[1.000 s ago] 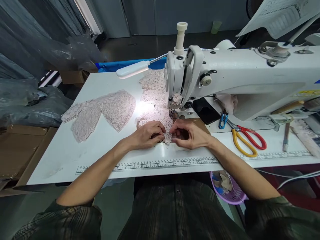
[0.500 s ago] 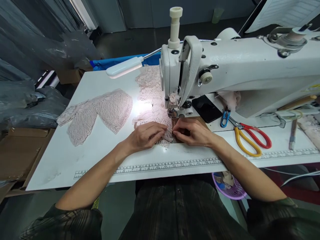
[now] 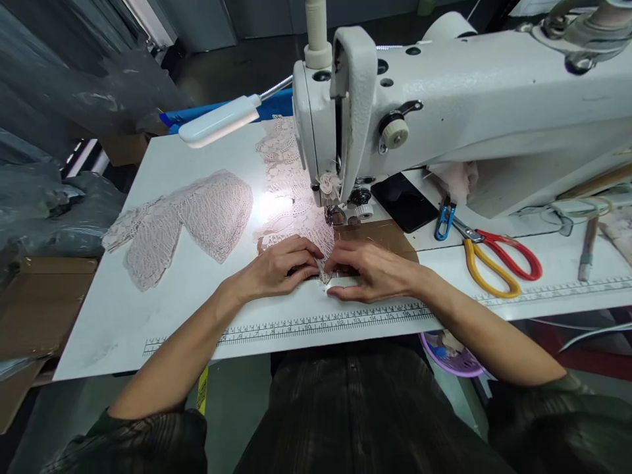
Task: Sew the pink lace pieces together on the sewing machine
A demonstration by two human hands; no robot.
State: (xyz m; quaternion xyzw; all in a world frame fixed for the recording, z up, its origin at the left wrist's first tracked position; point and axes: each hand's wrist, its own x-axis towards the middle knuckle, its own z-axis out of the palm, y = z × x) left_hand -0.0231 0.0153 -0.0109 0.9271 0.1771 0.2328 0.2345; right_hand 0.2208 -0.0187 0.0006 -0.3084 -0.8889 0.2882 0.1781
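Observation:
A strip of pale pink lace (image 3: 289,197) runs under the presser foot (image 3: 336,214) of a white sewing machine (image 3: 444,99). My left hand (image 3: 279,266) rests on the near end of the lace, fingers curled and pinching its edge. My right hand (image 3: 372,266) lies beside it, its fingertips pressed together on the same lace edge, over a brown plate (image 3: 390,234). Both hands meet just in front of the needle.
More pink lace pieces (image 3: 182,220) lie at the left of the white table (image 3: 148,309). A lamp (image 3: 220,122) lights the needle area. Red-and-yellow scissors (image 3: 494,260), blue snips (image 3: 444,220) and a black phone (image 3: 402,201) lie right. A purple basket (image 3: 451,355) hangs below the table edge.
The camera has moved closer and lower toward the machine. Both hands have slid slightly toward me along the lace end, still pinching it.

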